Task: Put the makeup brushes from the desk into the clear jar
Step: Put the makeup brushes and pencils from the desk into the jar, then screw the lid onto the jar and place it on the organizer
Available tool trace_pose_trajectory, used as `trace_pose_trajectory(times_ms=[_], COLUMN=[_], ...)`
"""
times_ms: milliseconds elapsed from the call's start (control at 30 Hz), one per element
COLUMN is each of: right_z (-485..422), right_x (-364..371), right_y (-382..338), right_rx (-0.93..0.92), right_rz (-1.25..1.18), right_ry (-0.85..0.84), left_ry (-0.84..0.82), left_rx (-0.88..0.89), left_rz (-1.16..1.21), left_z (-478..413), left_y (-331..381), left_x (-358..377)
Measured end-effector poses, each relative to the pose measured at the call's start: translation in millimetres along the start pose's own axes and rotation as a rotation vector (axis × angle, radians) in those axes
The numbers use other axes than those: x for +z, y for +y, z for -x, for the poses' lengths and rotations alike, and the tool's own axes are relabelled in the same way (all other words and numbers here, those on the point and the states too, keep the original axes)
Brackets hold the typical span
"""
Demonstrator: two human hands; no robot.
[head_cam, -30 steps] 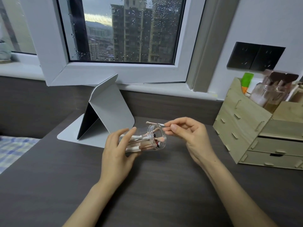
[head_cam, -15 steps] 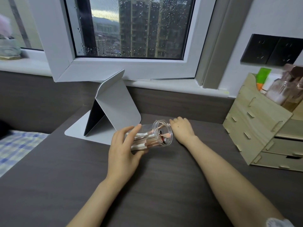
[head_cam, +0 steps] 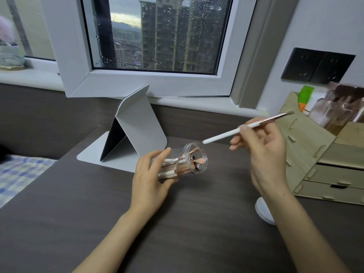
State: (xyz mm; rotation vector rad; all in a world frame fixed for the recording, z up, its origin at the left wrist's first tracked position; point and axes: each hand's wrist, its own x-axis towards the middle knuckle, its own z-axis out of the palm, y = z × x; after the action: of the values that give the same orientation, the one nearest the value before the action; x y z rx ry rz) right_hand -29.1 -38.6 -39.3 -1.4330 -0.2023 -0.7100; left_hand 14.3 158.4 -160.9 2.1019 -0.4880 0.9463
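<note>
A clear jar point(head_cam: 201, 154) is tilted on its side above the dark desk point(head_cam: 78, 203), its mouth facing right. My left hand point(head_cam: 149, 178) grips its closed end. Several makeup brushes with white handles and rose-gold ferrules point(head_cam: 177, 170) lie inside it. To the right of the jar's mouth, my right hand point(head_cam: 264, 154) is raised and pinches one more makeup brush point(head_cam: 232, 133) at mid-handle. Its white handle end points down-left toward the jar; its bristles point up-right.
A folded grey stand point(head_cam: 137, 131) sits behind the jar. A wooden drawer organiser point(head_cam: 319, 154) with bottles stands at the right. A white round lid point(head_cam: 262, 211) lies on the desk, partly hidden by my right forearm. Window frame and sill run along the back.
My right hand was down on the desk beside the jar's mouth half a second ago; it has risen to the right holding a new brush. The jar stays in my left hand.
</note>
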Motion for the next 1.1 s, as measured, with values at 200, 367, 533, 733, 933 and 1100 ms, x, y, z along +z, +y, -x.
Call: trace_pose_trajectory(times_ms=[200,367,533,733,933,1100], right_z=[27.0,26.3,24.1,29.5,48.3,49.2], right_x=[27.1,30.0,19.9,-52.7,-124.1,-112.9], right_y=[13.4,17.9,12.9,21.5,45.5,48.6], right_rx=[-0.021,-0.083,-0.038,0.062,0.579,0.355], right_rz=[0.436,0.65,0.492,0.955,1.434,1.202], right_ry=[-0.27,-0.257,-0.237,-0.268,-0.673,-0.445], left_ry=[-0.026,-0.026,-0.021,-0.02,-0.041,-0.056], left_rx=[0.033,-0.001,-0.029,-0.084,-0.012,0.062], left_rz=[0.031,0.072,0.102,0.112,0.01,-0.042], left_z=[2.5,3.0,2.3,1.9,5.1,10.3], left_y=[5.6,7.2,7.0,7.4,11.9,14.2], left_x=[-1.0,0.3,1.5,0.1,1.1,1.4])
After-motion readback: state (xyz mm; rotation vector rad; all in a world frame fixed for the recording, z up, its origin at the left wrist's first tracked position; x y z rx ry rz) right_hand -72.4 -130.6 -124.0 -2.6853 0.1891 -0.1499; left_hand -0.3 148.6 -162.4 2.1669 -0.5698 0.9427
